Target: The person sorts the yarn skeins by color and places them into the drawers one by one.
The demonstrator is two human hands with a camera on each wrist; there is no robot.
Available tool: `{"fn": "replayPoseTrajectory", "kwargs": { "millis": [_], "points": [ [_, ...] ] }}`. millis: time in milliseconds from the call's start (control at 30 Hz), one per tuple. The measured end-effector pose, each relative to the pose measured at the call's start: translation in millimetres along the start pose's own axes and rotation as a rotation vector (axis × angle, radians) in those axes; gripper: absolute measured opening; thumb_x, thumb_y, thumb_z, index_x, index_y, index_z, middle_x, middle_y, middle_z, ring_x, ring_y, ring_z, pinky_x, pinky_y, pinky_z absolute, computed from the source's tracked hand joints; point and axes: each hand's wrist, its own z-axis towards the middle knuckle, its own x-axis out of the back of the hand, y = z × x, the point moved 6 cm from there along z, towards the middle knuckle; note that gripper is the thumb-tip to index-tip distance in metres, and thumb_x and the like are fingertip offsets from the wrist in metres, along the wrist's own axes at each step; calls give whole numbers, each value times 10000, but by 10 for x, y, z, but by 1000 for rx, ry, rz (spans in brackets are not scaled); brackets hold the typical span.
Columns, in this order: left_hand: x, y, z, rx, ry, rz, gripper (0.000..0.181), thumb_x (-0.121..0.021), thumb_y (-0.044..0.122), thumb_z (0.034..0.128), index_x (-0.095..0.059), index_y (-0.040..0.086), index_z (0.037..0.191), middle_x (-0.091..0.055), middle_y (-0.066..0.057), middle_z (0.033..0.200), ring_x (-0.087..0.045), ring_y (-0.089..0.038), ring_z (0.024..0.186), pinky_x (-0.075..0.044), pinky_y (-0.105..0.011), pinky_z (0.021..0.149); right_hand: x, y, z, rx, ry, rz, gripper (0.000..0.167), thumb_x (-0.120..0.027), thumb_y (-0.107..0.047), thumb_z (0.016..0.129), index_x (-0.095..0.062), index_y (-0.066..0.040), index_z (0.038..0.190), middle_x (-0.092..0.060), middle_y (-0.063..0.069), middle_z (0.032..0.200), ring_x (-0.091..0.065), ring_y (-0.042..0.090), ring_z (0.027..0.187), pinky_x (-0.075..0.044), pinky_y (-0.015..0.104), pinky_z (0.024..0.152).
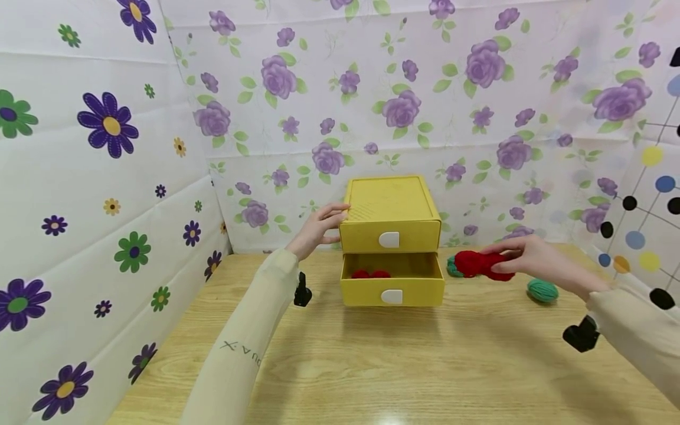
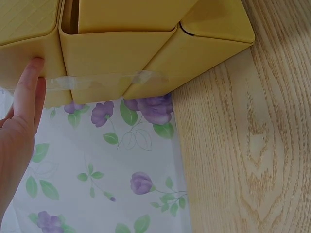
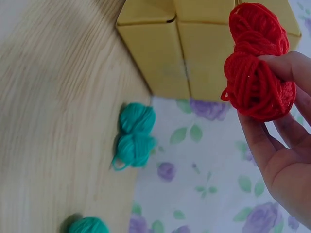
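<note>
A yellow two-drawer box [image 1: 393,200] stands on the table, its lower drawer [image 1: 390,293] pulled out and its upper one closed. Red yarn [image 1: 370,274] lies inside the lower drawer, mostly hidden by the front panel. My left hand [image 1: 319,227] touches the box's left side near the top with extended fingers. To the right of the box, my right hand [image 1: 536,260] holds a red yarn skein [image 3: 260,63], cinched at its middle, in the air between thumb and fingers. Partly behind that skein, a green yarn skein [image 3: 136,135] lies on the table.
Another green yarn skein [image 1: 542,290] lies on the wooden table [image 1: 393,366] below my right hand. Flowered cloth [image 1: 297,118] hangs behind the box, with more patterned cloth at both sides. Clear tape [image 2: 97,81] runs across the box's side.
</note>
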Motion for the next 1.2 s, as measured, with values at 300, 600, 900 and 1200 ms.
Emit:
{"fn": "replayPoseTrajectory", "kwargs": {
  "millis": [300,600,900,1200],
  "points": [
    [-7,-8,-24,6,-10,1,411,-503,262,948,-454,118,1329,-405,-64,1310,-433,-231,1135,-417,-452,850,-118,-275,177,66,-8,55,417,-725,-166,783,-617,-19,1157,-639,135,985,-623,225,828,-499,329,666],
    [-10,-8,-46,-11,-12,3,411,-514,267,941,-463,118,1320,-423,-59,1293,-455,-223,1113,-429,-445,836,-211,-497,248,85,10,44,399,-723,-175,786,-630,-27,1145,-598,162,1071,-614,220,822,-491,342,657],
    [-5,-14,2,-8,-4,6,419,-514,281,940,-463,122,1324,-408,-71,1302,-438,-221,1129,-427,-452,839,-357,-698,337,107,6,27,368,-733,-191,777,-657,-69,1115,-636,105,991,-617,205,819,-490,319,661],
    [13,-34,29,3,11,4,385,-523,288,935,-498,153,1296,-414,-36,1293,-437,-196,1128,-443,-430,820,-529,-861,488,170,19,31,320,-743,-148,764,-680,-57,1064,-645,99,970,-624,200,806,-504,315,641]
  ]
}}
